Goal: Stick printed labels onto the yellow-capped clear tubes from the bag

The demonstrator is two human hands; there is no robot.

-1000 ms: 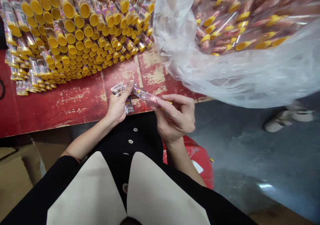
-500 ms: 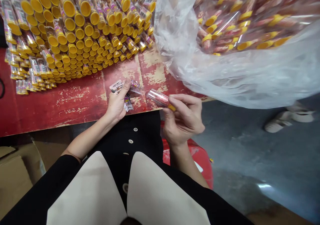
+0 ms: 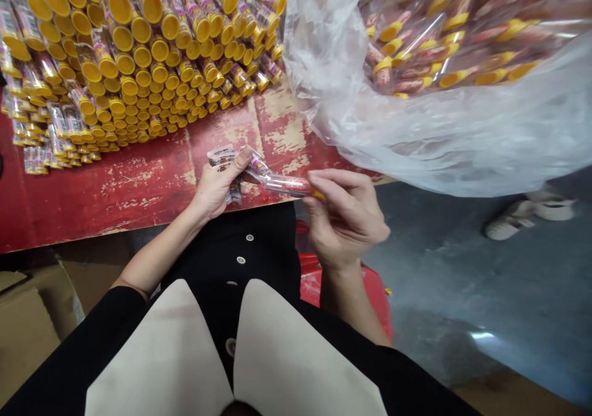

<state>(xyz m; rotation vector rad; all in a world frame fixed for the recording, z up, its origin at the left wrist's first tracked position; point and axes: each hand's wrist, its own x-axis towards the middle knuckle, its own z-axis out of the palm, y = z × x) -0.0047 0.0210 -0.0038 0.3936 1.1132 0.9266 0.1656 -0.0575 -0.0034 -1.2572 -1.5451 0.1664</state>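
Note:
In my left hand (image 3: 218,187) is a bunch of printed clear plastic sleeves (image 3: 222,155), its thumb pressed over them. One sleeve (image 3: 257,166) sticks out to the right from under the thumb. My right hand (image 3: 349,216) pinches a clear tube (image 3: 291,185) with reddish contents by its yellow-capped end (image 3: 317,194). The tube points left, and its far end meets the open end of that sleeve; whether it is inside cannot be made out. Both hands are above the near edge of the worn red table (image 3: 152,188).
A big stack of yellow-capped tubes (image 3: 139,86) in printed sleeves covers the table's far left. At right, a translucent plastic bag (image 3: 416,138) holds many loose capped tubes (image 3: 411,52). Below are a red stool (image 3: 377,293), cardboard (image 3: 28,330) and a shoe (image 3: 509,220) on the grey floor.
The sleeve at my left thumb now reaches toward the tube, and the tube's far end has come up against it. Before, a small gap lay between them. The tube has turned more level.

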